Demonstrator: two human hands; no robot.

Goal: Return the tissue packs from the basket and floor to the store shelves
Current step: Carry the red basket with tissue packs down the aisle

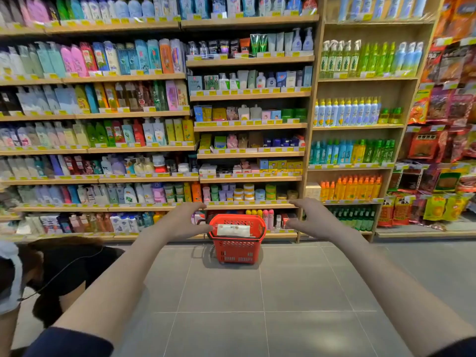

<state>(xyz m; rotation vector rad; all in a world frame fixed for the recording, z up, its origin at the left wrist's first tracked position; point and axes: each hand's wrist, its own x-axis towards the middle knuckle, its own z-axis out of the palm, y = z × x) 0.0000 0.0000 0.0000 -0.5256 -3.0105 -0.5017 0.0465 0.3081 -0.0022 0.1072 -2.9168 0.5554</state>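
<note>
Head-cam view down a store aisle w/ grey tiled floor (231, 292). Both arms reach fwd, dark sleeves at the bottom edge. Left hand (184, 220) and right hand (313, 219) are held out well apart, palms facing each other, fingers spread and relaxed, gripping nothing. Between them, farther off, a red plastic basket (238, 249) stands upright on the floor just in front of the bottom shelf. Inside it, a white tissue pack (233, 230) leans against the rim, top edge showing; can't tell if more packs lie under it. Behind: wooden shelves (247, 127) packed w/ shampoo, lotion, creams & spray bottles, yellow price tags along the edges. Right: hanging snack packets (448, 109). Lower left: another person (59, 274) in a black top, bent low.
</note>
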